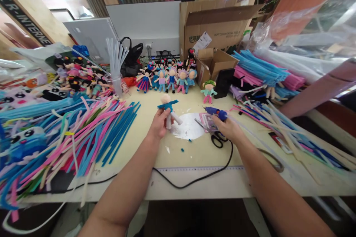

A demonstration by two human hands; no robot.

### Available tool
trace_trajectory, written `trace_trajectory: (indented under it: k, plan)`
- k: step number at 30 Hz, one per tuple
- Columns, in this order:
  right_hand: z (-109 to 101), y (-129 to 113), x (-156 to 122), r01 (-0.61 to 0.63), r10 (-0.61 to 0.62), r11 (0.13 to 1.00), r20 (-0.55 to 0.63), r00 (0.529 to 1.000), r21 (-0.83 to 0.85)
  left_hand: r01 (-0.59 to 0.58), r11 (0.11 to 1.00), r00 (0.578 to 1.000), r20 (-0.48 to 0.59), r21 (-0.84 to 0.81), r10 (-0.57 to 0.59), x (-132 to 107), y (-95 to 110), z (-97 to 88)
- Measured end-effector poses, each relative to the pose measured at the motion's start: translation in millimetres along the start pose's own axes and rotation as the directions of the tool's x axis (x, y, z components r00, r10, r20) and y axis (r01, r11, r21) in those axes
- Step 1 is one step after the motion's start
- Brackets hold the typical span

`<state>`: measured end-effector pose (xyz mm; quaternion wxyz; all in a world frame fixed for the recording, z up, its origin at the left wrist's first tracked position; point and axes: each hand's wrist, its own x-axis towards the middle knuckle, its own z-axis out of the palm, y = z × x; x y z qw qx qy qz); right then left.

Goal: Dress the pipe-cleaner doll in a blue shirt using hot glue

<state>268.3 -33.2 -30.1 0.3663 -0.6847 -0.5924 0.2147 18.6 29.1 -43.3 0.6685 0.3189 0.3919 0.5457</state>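
Hands first: your left hand point(159, 124) is closed around a small pipe-cleaner doll point(168, 109), gripping it low on the body so that its bald cream head and blue arms stand up above your fingers and one pale leg sticks out to the right. You hold the doll just over the yellowish tabletop point(133, 144), beside a white round mat point(189, 127) that lies between your two hands.

Your right hand point(226, 127) is wrapped around the handle of a blue glue gun point(215, 111), whose nozzle points left toward the doll but stays apart from it. The gun's black cord point(194, 179) runs from under that hand and loops back along the near edge of the table. Black-handled scissors point(218, 139) lie just under your right hand, partly hidden by it, and a pink card point(206, 120) lies at their blades.

Behind the mat, a row of finished dolls point(167, 77) stands against the back of the table, and one doll with a green cap point(208, 90) stands alone to the right of them, next to a small open cardboard box point(214, 64). A bigger cardboard box point(217, 26) sits behind that. To your left, a spread of loose pipe cleaners point(83, 133) in blue, pink and cream covers the table, with a clear cup of glue sticks point(116, 70) behind it. To your right, bundles of blue and pink pipe cleaners point(261, 70) are stacked, with more loose strands in front of them.
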Motion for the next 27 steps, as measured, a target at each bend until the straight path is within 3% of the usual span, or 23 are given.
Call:
trace_trajectory:
  k: [4, 8, 16, 19, 22, 27]
  plan:
    - [11, 17, -10, -0.042, 0.025, 0.989, -0.117, 0.993, -0.139, -0.004, 1.0, 1.0, 0.006, 0.019, 0.004, -1, -1, 0.9]
    - [11, 25, -21, 0.024, -0.045, 0.983, -0.113, 0.993, -0.181, -0.018, 0.999, 1.0, 0.013, 0.027, 0.018, -2, -1, 0.8]
    - [-32, 41, -41, 0.119, -0.11, 0.983, 0.064, 0.992, -0.142, 0.004, 0.999, 1.0, -0.015, 0.044, -0.004, -1, -3, 1.7]
    - [-52, 43, -14, 0.123, -0.118, 0.986, 0.055, 0.992, -0.115, 0.015, 0.999, 0.999, -0.037, 0.042, -0.013, -1, -3, 1.9]
    - [-62, 40, 40, 0.083, -0.09, 0.991, -0.069, 0.994, -0.101, 0.016, 0.998, 0.999, -0.053, 0.057, -0.013, -1, -2, 1.1]
    - [-43, 42, 130, -0.059, 0.045, 0.997, -0.273, 0.961, -0.043, 0.035, 0.998, 0.997, -0.065, 0.056, -0.032, 1, -3, -1.0]
